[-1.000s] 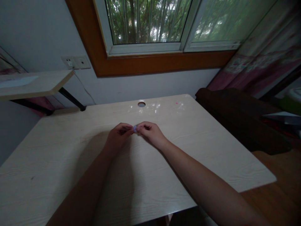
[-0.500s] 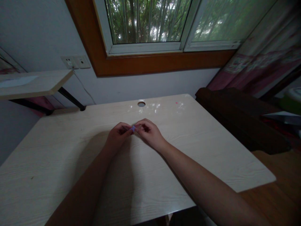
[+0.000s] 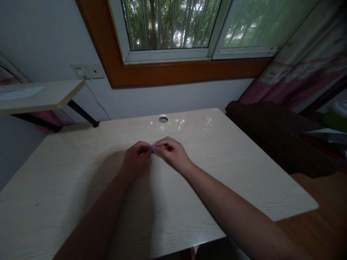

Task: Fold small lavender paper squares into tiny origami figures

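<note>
Both hands meet over the middle of a pale wooden desk [image 3: 81, 187]. My left hand [image 3: 136, 156] and my right hand [image 3: 172, 153] each pinch a small purple thing [image 3: 154, 147] between their fingertips. It is tiny and mostly hidden by the fingers, so I cannot make out its exact shape. The fingers of both hands are curled in tight. Both forearms reach in from the bottom of the view.
A round cable hole [image 3: 163, 119] sits near the desk's far edge, below a window [image 3: 173, 29]. A small shelf [image 3: 38, 95] juts out at the left. A dark brown padded piece of furniture [image 3: 273, 130] stands to the right of the desk.
The hands stay in place; the fingertips have shifted slightly, and the purple thing now looks thinner than a second ago.
</note>
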The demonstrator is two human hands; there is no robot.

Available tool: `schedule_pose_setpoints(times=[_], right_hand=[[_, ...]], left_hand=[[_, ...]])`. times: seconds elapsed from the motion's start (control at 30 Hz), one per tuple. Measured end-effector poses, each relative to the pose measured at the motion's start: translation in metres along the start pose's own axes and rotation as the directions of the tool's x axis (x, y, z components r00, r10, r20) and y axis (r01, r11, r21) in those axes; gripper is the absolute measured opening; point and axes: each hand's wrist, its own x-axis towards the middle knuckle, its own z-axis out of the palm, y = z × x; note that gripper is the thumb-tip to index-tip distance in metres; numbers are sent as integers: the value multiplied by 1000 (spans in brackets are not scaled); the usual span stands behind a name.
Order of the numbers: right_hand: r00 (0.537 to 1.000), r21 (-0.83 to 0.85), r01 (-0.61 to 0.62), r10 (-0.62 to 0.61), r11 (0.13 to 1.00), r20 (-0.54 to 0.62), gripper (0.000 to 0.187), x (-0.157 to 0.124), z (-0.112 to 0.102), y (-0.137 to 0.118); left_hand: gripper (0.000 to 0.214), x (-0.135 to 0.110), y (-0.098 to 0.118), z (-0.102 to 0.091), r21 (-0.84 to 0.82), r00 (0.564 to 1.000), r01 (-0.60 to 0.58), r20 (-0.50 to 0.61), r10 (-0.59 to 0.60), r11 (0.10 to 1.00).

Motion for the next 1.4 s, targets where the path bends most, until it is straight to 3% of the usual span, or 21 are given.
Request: schedule_pose_setpoints(times=[0.43, 0.7, 0.97, 1.13, 1.23, 1.4], right_hand=[[998, -114, 52, -47, 992, 50, 16, 0, -2, -2], [996, -132, 86, -81, 988, 39, 15, -1, -3, -3], [984, -192, 174, -165, 966, 62, 8, -1, -5, -9], [965, -238, 263, -258, 935, 54, 9, -3, -5, -9], [949, -309, 306, -316, 901, 20, 9, -5, -5, -9], [921, -409, 369, -386, 834, 43, 12, -6, -8, -8]], left_hand=[[11, -2, 1, -4, 275, 981, -193, 31, 192, 942], [9, -2, 5, -5, 293, 982, -186, 16, 190, 938], [8, -2, 16, -5, 171, 952, -307, 38, 305, 936], [8, -2, 19, -9, 173, 963, -260, -20, 267, 950], [17, -2, 19, -11, 135, 984, -170, -25, 175, 976], [33, -3, 21, -7, -83, 983, 30, 185, -15, 996]])
